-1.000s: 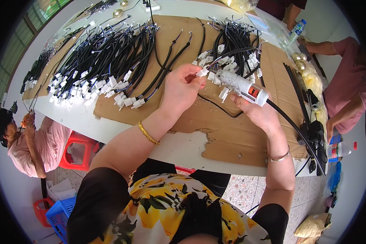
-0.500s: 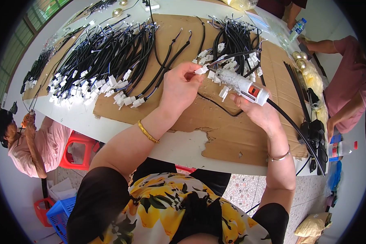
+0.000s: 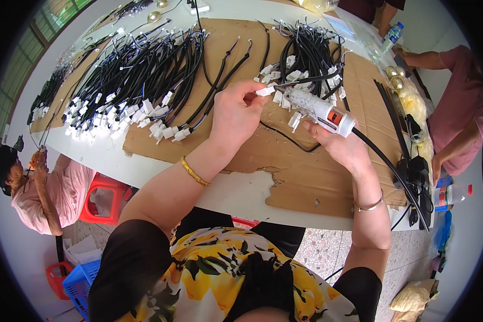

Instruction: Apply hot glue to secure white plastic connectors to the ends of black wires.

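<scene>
Over a sheet of brown cardboard [image 3: 306, 177] that shields the white table [image 3: 231, 193], the left hand [image 3: 236, 115] pinches a small white connector [image 3: 265, 91] between thumb and fingertips, bringing it up to the tool's tip. The right hand [image 3: 343, 147] wraps closed around a white glue gun [image 3: 319, 110], angled toward the connector, with bundled black cables [image 3: 139, 75] heaped just beyond.

Left hand [image 3: 235, 115]: pinches a small white connector [image 3: 265, 91] between thumb and fingertips.
Right hand [image 3: 342, 147]: grips a white glue gun [image 3: 321, 110], nozzle aimed at the connector.
Surface: brown cardboard sheet [image 3: 306, 172] on a white table [image 3: 220, 190].
Nearby: heaps of black cables [image 3: 139, 75] with white plugs, left and ahead.
Others: a seated person in pink [image 3: 48, 193], lower left.
</scene>
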Motion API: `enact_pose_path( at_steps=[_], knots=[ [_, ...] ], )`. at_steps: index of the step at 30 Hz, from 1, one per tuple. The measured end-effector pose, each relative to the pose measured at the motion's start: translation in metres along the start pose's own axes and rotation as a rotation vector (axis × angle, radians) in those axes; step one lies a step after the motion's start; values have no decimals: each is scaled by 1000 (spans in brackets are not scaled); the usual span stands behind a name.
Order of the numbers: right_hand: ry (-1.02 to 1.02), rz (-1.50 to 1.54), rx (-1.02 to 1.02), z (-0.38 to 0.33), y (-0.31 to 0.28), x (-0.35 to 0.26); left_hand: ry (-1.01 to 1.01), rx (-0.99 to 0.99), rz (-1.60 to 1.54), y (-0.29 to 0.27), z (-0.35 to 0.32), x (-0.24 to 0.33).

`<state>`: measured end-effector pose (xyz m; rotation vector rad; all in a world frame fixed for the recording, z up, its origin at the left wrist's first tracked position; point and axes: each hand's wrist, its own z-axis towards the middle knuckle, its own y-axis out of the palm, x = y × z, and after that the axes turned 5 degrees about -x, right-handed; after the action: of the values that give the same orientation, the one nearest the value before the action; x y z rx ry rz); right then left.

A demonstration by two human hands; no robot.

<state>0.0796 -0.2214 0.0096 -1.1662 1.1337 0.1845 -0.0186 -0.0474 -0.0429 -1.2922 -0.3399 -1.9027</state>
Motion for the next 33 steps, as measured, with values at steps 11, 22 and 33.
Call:
enact_pose_path(
  at_steps=[11,22,33],
  knots=[
    [50,-81,-5,-4,-3,-10,32,14,23,0,0,4],
    [34,-48,5,-3,-3,-4,15,18,-12,-2,1,3],
    [3,14,16,0,-3,1,-105,-97,-198,0,4,-3]
  ],
)
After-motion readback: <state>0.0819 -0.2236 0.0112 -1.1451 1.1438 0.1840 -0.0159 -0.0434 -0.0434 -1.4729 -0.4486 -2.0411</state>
